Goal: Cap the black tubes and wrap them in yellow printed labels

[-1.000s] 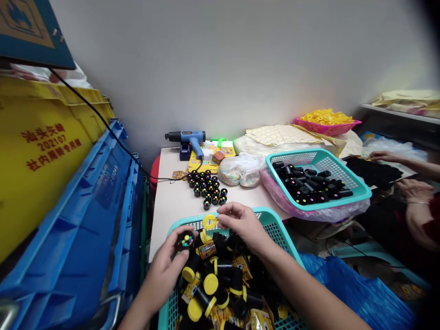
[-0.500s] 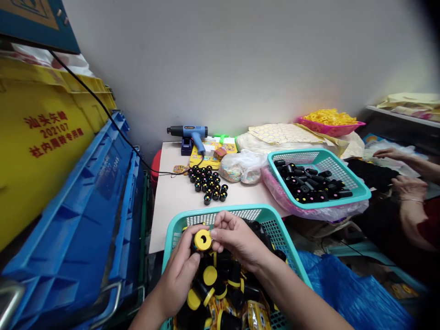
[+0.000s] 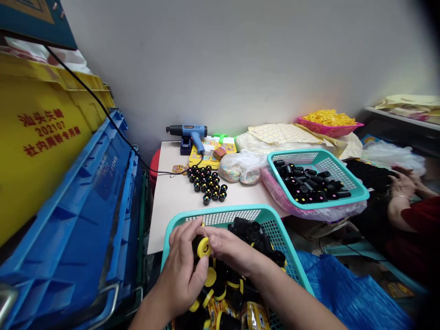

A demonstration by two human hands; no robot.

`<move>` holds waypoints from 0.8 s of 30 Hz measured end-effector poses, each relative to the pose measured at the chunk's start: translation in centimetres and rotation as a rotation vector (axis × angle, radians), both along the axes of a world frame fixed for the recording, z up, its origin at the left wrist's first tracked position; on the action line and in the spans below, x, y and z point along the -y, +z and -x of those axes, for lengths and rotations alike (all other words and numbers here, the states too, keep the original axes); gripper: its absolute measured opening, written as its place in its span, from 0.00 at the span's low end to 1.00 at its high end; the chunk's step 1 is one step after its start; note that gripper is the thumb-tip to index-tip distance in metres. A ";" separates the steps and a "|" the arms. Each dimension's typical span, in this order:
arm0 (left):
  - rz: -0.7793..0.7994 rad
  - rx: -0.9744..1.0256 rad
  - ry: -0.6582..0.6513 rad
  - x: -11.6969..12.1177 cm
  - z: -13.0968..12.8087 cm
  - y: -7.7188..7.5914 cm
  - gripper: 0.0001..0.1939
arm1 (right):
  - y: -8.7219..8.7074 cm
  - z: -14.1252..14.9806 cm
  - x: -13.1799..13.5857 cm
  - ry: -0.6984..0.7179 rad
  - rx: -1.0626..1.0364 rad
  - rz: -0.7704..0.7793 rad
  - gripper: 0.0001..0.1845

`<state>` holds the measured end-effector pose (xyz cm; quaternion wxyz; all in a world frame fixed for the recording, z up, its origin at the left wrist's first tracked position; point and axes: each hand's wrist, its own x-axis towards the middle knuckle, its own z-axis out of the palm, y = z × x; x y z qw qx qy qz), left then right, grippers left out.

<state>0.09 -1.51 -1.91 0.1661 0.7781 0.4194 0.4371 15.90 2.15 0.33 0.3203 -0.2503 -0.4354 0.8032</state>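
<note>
Between my two hands, over the near basket, is a black cylinder with a yellow ring-shaped end [image 3: 204, 247] that has a dark hole in its middle. My left hand [image 3: 182, 263] closes around its left side, thumb below. From the right, my right hand [image 3: 228, 247] presses its bent fingers and thumb against the piece, and its far fingers are partly hidden. Below them the turquoise basket [image 3: 290, 243] holds many black cylinders with yellow ends, a yellow disc [image 3: 210, 277] and shiny yellow packets [image 3: 256, 315].
Several small black pieces with coloured dots [image 3: 206, 181] stand on the white table [image 3: 165, 197], near a blue heat gun [image 3: 194, 133]. A second turquoise basket [image 3: 359, 195] is right. Blue crates [image 3: 68, 220] line the left. A co-worker's hands [image 3: 404, 183] are far right.
My right hand has moved in closer against the cylinder, its fingers now around the far side. The yellow end has tilted and sits slightly lower. The co-worker's hands have come together.
</note>
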 end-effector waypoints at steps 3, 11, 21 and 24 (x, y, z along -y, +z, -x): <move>-0.080 0.017 -0.021 0.1 -0.4 -0.1 0.31 | -0.3 1.1 0.4 -0.081 -0.045 -0.037 0.21; 0.108 0.349 -0.188 0.5 0.2 0.0 0.25 | -0.6 -0.1 0.3 0.156 -0.250 0.192 0.29; -0.181 0.069 -0.067 0.9 2.1 -2.3 0.31 | -1.9 2.6 1.9 -0.083 0.062 -0.237 0.26; -0.118 0.258 -0.022 1.6 2.4 -2.1 0.25 | -0.9 1.8 1.8 0.017 0.174 -0.467 0.23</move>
